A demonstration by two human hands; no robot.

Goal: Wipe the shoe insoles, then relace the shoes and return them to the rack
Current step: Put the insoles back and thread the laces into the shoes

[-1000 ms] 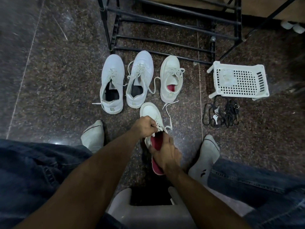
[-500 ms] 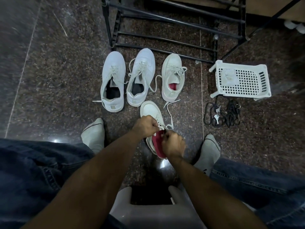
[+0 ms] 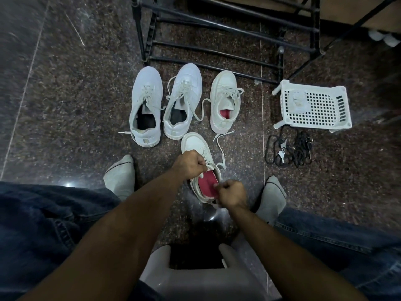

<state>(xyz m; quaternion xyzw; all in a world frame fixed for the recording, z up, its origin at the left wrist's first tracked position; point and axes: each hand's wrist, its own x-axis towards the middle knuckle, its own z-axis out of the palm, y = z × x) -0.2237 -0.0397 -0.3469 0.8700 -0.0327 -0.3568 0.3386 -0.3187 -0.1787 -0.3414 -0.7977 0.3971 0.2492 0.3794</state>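
Observation:
A white shoe with a red insole stands on the floor between my feet. My left hand grips its tongue and laces near the top of the opening. My right hand pinches the shoe's right collar edge beside the red insole. Its loose lace trails to the right. Three more white shoes stand in a row beyond: one with a dark inside, a second with a dark inside, and one with a red insole.
A black metal shoe rack stands behind the shoes. A white perforated basket holding a cloth lies at right, with black laces and keys in front of it. My socked feet flank the shoe. A grey stool sits below.
My right hand pushed the red insole forward into the shoe, then came back to the collar edge. The insole now lies inside the shoe. My left hand kept its hold.

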